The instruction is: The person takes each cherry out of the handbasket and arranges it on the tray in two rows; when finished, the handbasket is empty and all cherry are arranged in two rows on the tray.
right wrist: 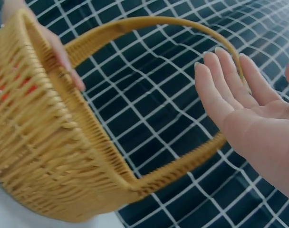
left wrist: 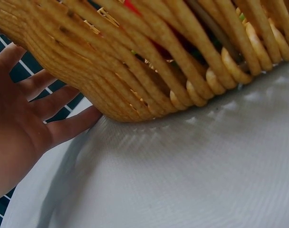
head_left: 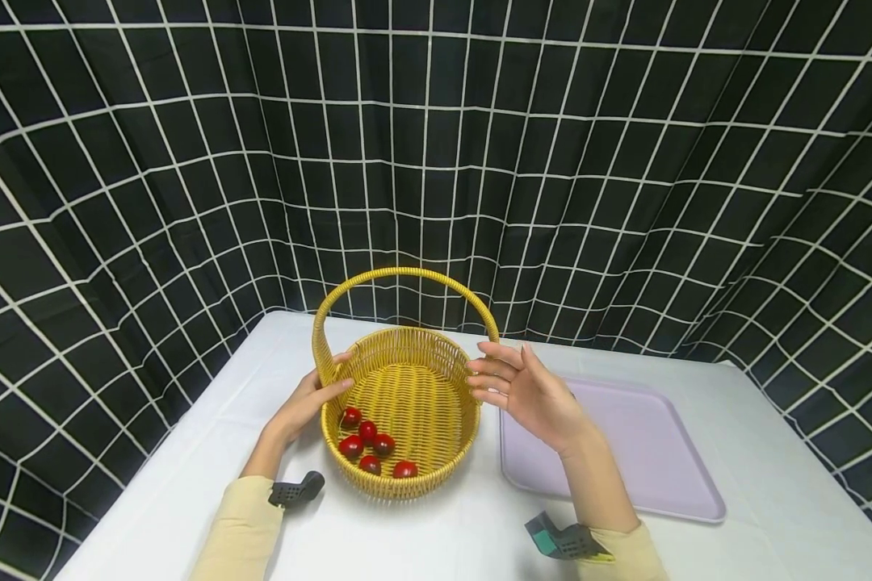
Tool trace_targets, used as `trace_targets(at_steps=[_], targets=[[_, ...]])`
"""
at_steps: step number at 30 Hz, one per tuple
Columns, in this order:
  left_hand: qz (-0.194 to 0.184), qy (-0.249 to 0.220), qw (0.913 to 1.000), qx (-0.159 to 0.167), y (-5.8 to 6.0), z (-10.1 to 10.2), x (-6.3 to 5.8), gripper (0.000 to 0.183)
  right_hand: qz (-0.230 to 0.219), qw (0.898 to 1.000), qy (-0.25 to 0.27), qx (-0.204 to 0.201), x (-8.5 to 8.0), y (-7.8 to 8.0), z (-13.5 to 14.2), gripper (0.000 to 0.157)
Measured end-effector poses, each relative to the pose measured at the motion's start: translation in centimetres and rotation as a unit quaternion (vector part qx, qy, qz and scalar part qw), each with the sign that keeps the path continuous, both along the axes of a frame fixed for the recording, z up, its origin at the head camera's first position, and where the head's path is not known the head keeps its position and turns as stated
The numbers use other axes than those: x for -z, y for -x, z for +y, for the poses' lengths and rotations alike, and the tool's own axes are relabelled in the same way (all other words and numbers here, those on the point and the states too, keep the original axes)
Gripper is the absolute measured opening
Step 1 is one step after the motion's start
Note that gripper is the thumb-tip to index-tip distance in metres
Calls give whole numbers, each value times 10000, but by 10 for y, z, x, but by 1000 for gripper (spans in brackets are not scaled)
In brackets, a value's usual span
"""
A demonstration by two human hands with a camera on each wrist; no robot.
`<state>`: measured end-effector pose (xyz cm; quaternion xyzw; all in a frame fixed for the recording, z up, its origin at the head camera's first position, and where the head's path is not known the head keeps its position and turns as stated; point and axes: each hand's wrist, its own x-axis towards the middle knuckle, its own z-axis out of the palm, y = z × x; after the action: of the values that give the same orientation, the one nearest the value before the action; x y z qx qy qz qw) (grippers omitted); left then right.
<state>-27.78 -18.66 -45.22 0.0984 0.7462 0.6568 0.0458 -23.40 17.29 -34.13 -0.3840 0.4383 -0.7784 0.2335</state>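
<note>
When viewed from the head: at the back, black white-gridded curtain (head_left: pixel 421 190); before it, white-covered table (head_left: pixel 421 549); on its right, lilac tray (head_left: pixel 647 452); left of this, yellow wicker basket (head_left: pixel 421 395) with arched handle (head_left: pixel 407 272). At the basket's left rim, left hand (head_left: pixel 301 406), gripping, fingers spread against the outer wall, thumb over the edge. Just beside its right side, right hand (head_left: pixel 542 397), fingers extended, slightly apart. On the basket floor, toward the left front, six red fruits (head_left: pixel 367 431).

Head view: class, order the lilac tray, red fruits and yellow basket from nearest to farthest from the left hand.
1. Yellow basket: touching the left hand.
2. Red fruits: inside, toward the front left.
3. Lilac tray: off to the right.
</note>
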Motion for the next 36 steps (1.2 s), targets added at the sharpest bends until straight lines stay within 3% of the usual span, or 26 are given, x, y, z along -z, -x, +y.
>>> trace_targets(at_steps=[12, 16, 25, 36], targets=[[47, -23, 10000, 17, 3, 0, -5, 62, -570, 9904, -1259, 88, 16, 3, -23, 47], [75, -36, 10000, 46, 3, 0, -6, 61, -803, 9823, -1651, 372, 23, 5, -30, 49], [76, -69, 9999, 107, 1, 2, -4, 61, -830, 9396, -3173, 980, 35, 9, -56, 64], [70, 54, 10000, -18, 1, -2, 3, 61, -431, 8801, -4577, 1191, 28, 19, -79, 59]])
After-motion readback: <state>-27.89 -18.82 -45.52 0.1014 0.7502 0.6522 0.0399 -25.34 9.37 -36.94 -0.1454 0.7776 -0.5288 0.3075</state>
